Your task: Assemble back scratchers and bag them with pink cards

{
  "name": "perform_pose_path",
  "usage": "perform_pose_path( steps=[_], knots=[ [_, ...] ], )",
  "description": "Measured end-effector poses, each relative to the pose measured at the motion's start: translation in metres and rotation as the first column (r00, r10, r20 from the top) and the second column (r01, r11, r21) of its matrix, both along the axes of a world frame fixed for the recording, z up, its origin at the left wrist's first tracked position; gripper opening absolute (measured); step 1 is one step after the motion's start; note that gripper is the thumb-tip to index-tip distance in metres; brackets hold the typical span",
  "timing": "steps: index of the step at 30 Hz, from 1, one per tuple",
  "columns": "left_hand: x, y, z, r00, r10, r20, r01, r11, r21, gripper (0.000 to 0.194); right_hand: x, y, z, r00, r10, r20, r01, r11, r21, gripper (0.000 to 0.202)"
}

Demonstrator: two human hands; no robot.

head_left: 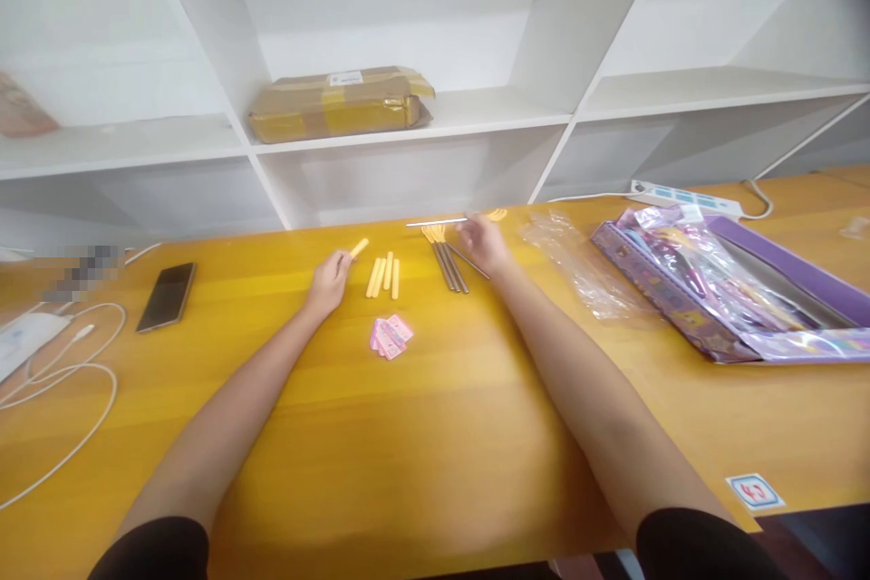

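Observation:
My left hand [330,279] is closed around a short yellow handle [359,246] that sticks out to the right of the fingers. Between the hands, several more yellow handles [384,276] lie side by side on the table. My right hand [484,240] pinches a thin metal rod [435,223], held roughly level and pointing left; a yellow looped end shows beyond the hand. Below it, several metal rods with yellow claw-like ends [445,263] lie fanned on the wood. A small pile of pink printed cards [391,336] is nearer to me.
At right are a crumpled clear plastic bag [577,263] and a purple box [707,340] of wrapped items. A power strip [686,198] lies behind. On the left are a phone [167,296] and white cables [112,381]. A taped carton [340,104] sits on the white shelf [476,113].

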State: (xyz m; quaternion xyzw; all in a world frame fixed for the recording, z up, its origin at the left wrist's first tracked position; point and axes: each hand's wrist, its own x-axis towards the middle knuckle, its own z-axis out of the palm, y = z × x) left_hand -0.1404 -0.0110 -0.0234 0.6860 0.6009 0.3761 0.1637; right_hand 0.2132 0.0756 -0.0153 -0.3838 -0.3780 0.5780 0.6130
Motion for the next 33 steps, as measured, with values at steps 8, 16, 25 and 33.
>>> perform_pose_path(
  steps=[8, 16, 25, 33],
  knots=[
    [0.001, 0.005, -0.008, 0.972, -0.158, 0.174, 0.159, 0.987, 0.007, 0.028, -0.039, -0.016, 0.004, 0.978, 0.197, 0.072, -0.203, 0.975, 0.094, 0.033],
    [0.000, 0.003, -0.006, 0.963, -0.167, 0.211, 0.167, 0.986, 0.015, 0.029, -0.043, -0.018, 0.004, 0.972, 0.225, 0.072, -0.234, 0.956, 0.178, 0.047],
    [-0.001, 0.005, -0.004, 0.971, -0.106, 0.213, 0.105, 0.994, 0.012, 0.029, -0.032, -0.020, 0.010, 0.927, 0.304, 0.221, -0.354, 0.904, 0.240, 0.054],
    [-0.001, 0.002, -0.005, 0.934, -0.104, 0.342, 0.130, 0.990, -0.055, 0.037, -0.026, -0.023, 0.018, 0.916, 0.306, 0.259, -0.365, 0.903, 0.227, 0.054]
  ],
)
